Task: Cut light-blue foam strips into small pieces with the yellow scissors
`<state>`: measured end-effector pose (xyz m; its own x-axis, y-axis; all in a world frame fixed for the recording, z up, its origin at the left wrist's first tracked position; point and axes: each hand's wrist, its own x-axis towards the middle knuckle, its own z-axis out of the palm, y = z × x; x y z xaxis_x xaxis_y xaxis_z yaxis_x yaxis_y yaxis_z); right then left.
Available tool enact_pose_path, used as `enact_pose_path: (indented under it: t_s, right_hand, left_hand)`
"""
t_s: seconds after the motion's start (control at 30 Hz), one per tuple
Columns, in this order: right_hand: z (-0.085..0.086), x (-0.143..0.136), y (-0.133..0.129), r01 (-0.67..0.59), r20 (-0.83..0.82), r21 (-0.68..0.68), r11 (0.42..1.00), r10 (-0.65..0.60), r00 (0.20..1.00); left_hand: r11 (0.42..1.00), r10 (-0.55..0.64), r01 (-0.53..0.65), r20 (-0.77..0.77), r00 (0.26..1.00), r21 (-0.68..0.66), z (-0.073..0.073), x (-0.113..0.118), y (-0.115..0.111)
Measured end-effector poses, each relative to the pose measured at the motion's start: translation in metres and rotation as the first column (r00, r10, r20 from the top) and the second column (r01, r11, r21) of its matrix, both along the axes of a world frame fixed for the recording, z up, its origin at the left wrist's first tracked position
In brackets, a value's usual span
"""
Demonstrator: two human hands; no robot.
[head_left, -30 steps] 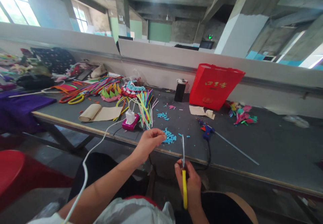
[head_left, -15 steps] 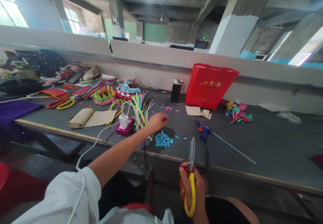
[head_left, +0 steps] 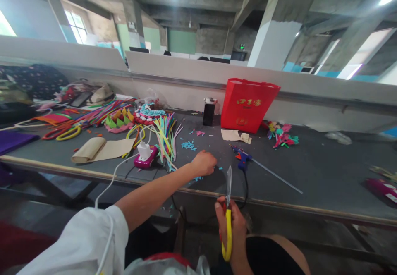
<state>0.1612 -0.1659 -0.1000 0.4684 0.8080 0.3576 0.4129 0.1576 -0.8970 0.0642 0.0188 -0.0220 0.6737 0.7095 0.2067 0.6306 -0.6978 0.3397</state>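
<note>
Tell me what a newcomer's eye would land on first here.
Probably the bright red bag, standing at the back of the dark table. Next, the scissors in the right hand, low in the view. Then the colourful strips, left of centre.

A craft workshop: raw concrete pillar (head_left: 283, 12), long worktable (head_left: 316, 163), glue gun (head_left: 243, 157), scissors (head_left: 229, 221), coloured stems (head_left: 166, 136).

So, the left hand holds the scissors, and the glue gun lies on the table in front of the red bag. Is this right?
Not quite: the head view shows the scissors in the right hand, not the left hand. The glue gun does lie on the table in front of the red bag.
</note>
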Motion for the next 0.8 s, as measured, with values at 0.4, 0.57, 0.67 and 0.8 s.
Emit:
enact_pose_path:
  t_s: [0.4, 0.57, 0.67, 0.8]
  right_hand:
    - [-0.006, -0.005, -0.001, 0.107, 0.275, 0.094, 0.990, -0.129, 0.953]
    - [-0.004, -0.008, 0.002, 0.109, 0.295, 0.136, 0.985, -0.145, 0.944]
    - [-0.005, -0.008, 0.002, 0.099, 0.314, 0.152, 0.983, -0.143, 0.939]
    - [-0.007, -0.006, 0.000, 0.080, 0.338, 0.168, 0.983, -0.133, 0.932]
  left_hand:
    - [0.734, 0.478, 0.173, 0.681, 0.555, -0.657, 0.047, -0.036, -0.095]
    - [0.736, 0.455, 0.153, 0.649, 0.610, -0.660, 0.049, -0.042, -0.104]
    - [0.730, 0.457, 0.162, 0.650, 0.606, -0.664, 0.047, -0.041, -0.106]
    - [0.681, 0.500, 0.242, 0.680, 0.535, -0.691, 0.044, -0.038, -0.110]
